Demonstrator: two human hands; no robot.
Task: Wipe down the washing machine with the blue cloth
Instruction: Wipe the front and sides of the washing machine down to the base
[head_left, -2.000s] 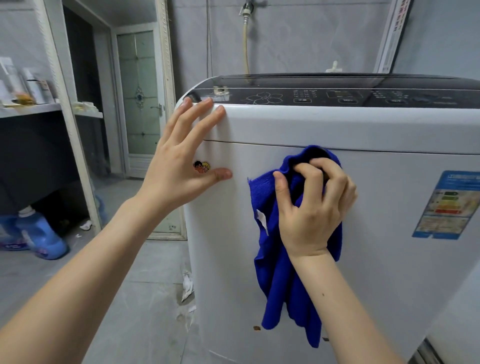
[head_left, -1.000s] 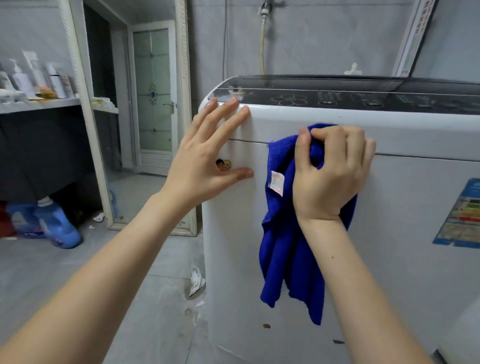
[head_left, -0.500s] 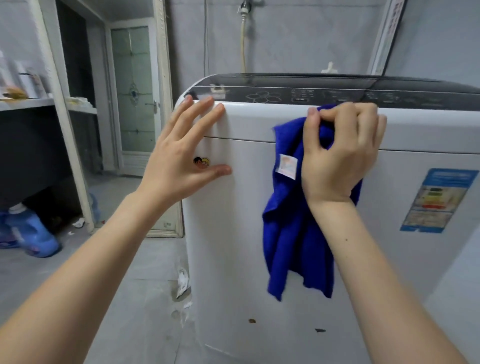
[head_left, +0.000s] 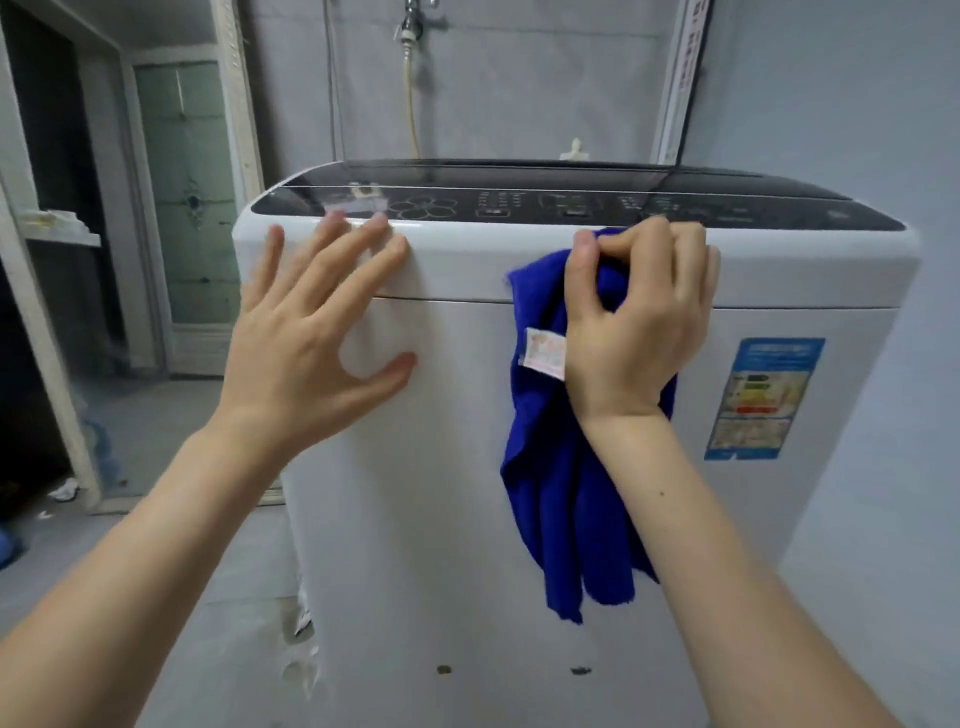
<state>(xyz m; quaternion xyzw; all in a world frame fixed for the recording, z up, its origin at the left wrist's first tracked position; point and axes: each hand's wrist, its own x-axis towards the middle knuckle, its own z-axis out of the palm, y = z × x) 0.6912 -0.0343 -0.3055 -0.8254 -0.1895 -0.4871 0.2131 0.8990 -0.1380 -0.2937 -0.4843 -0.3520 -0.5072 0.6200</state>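
Observation:
A white top-loading washing machine with a dark control panel stands in front of me. My right hand is shut on a bunched blue cloth and presses it against the upper front band, just under the panel. The rest of the cloth hangs down the front, a white tag showing. My left hand lies with spread fingers near the machine's upper left corner and looks blurred.
A blue energy label is stuck on the right of the front. A tap and hose hang on the grey wall behind. A white shelf frame and a glass door stand to the left. Paper scraps lie on the floor.
My right hand has carried the cloth up from the middle of the front to the top band. My left hand stayed at the upper left corner and now covers the small cartoon sticker.

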